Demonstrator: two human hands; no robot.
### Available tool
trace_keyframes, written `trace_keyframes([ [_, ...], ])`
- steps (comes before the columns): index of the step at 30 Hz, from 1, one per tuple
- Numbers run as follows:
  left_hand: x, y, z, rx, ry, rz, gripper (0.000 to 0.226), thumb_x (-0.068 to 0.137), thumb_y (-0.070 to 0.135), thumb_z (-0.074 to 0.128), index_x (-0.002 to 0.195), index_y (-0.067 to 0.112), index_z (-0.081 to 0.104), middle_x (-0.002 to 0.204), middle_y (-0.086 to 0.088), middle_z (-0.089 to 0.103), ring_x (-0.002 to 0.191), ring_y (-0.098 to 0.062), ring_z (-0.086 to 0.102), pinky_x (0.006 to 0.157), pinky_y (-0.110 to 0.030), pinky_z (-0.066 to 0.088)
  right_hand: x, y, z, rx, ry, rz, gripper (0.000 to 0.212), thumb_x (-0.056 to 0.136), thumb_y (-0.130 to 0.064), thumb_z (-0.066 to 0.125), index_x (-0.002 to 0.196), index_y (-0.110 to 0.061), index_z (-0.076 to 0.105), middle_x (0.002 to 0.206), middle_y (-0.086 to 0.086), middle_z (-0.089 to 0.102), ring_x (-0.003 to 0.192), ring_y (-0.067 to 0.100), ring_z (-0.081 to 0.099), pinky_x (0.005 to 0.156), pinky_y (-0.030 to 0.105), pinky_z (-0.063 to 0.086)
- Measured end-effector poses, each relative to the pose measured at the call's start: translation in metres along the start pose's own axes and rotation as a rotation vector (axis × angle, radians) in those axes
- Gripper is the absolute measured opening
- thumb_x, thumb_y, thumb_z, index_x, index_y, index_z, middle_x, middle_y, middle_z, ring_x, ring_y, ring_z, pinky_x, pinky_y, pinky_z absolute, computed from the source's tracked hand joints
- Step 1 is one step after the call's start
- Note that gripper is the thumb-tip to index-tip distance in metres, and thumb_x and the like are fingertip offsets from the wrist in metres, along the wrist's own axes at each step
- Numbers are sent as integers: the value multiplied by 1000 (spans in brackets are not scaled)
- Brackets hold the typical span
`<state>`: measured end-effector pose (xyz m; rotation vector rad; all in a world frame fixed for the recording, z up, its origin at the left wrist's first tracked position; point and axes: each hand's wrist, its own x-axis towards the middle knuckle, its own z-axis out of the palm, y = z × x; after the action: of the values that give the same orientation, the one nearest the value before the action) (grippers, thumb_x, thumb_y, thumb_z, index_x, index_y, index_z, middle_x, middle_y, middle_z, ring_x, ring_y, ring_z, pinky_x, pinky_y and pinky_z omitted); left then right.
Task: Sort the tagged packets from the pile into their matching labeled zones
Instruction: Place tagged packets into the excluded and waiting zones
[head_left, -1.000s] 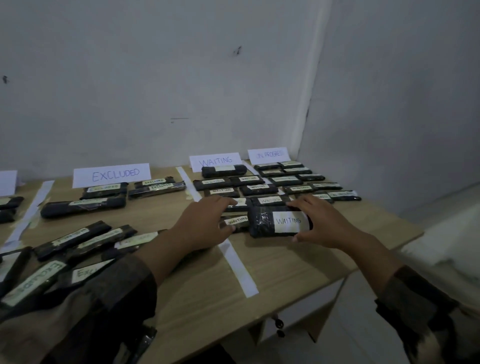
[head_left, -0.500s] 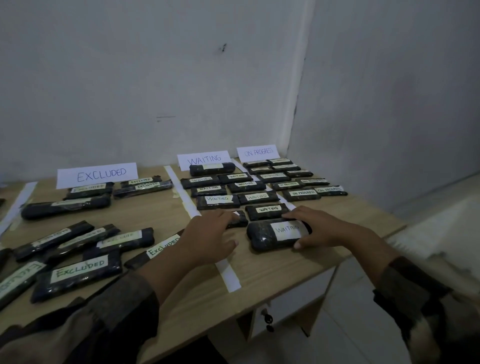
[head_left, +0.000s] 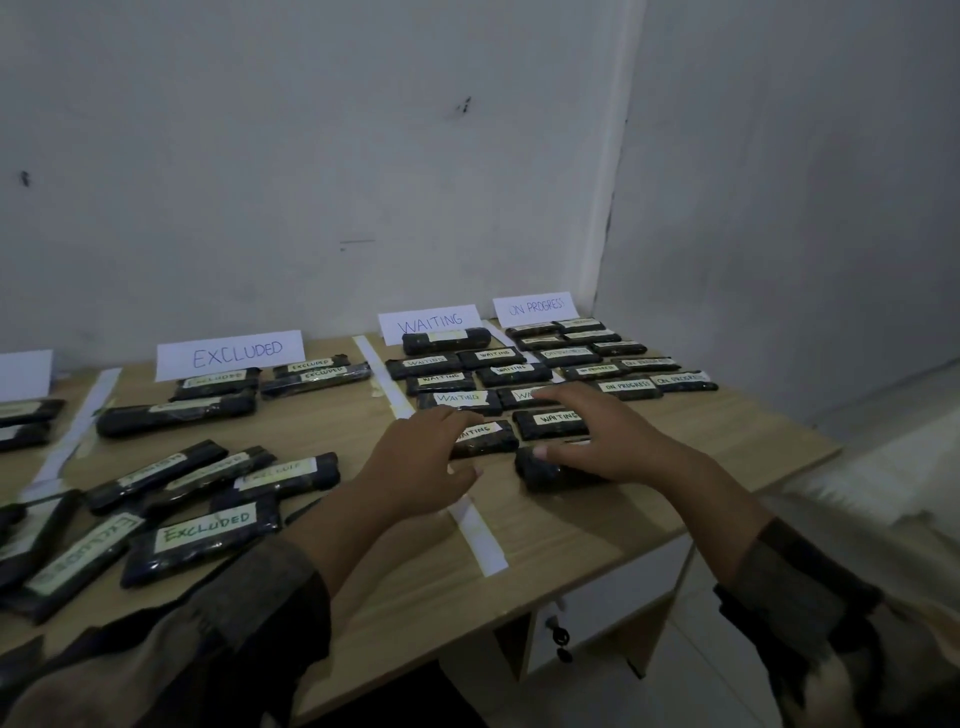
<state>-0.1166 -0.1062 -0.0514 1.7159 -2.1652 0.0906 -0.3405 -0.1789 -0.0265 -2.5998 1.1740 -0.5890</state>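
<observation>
Black packets with white tags lie in labelled zones on a wooden table (head_left: 571, 535). My right hand (head_left: 602, 439) is spread over the front-most packet (head_left: 535, 472) of the WAITING zone, thumb at its left end, hiding its tag. Behind it lie more WAITING packets (head_left: 550, 422) in rows up to the WAITING card (head_left: 428, 322). My left hand (head_left: 423, 462) hovers with relaxed fingers over the white tape strip (head_left: 480, 540), beside another WAITING packet (head_left: 485, 439), and holds nothing.
The ON PROGRESS card (head_left: 535, 306) and its packets (head_left: 623, 387) fill the back right corner by the wall. The EXCLUDED card (head_left: 231, 353) stands left, with several EXCLUDED packets (head_left: 205, 538) spread toward the front left. The table's right edge drops off.
My right hand slid from the packet's right end to lie over its top, covering the tag. The packet rests slightly nearer the front. My left hand stayed by the tape strip.
</observation>
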Motion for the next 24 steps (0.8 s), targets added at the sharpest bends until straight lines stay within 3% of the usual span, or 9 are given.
trace_keyframes([
  [8,-29,-33,-34,15,38,-121,58,86,41,60,138,30,39,141,5,45,127,-17,44,99,-33,38,21,-59,45,89,57,-141,55,82,-49,63,131,-32,47,132,-11,49,121,10,46,105,40,37],
  [15,-75,-75,-58,29,-6,-248,51,86,40,61,134,29,45,138,6,46,124,-15,46,100,-35,41,33,-105,78,76,-105,-232,55,86,-43,63,135,-31,43,140,-9,42,130,13,38,109,40,29],
  [22,-110,-106,-65,-11,-93,-339,43,86,39,62,127,32,50,128,11,50,117,-10,49,95,-29,42,48,-121,113,-37,-245,-260,58,86,-47,59,138,-35,37,144,-12,36,134,11,31,113,37,13],
  [24,-115,-110,-62,-37,-109,-351,44,87,37,62,129,32,49,132,12,47,119,-8,46,97,-25,40,49,-123,119,-32,-260,-249,56,86,-48,58,137,-35,37,143,-10,37,132,12,33,111,35,16],
])
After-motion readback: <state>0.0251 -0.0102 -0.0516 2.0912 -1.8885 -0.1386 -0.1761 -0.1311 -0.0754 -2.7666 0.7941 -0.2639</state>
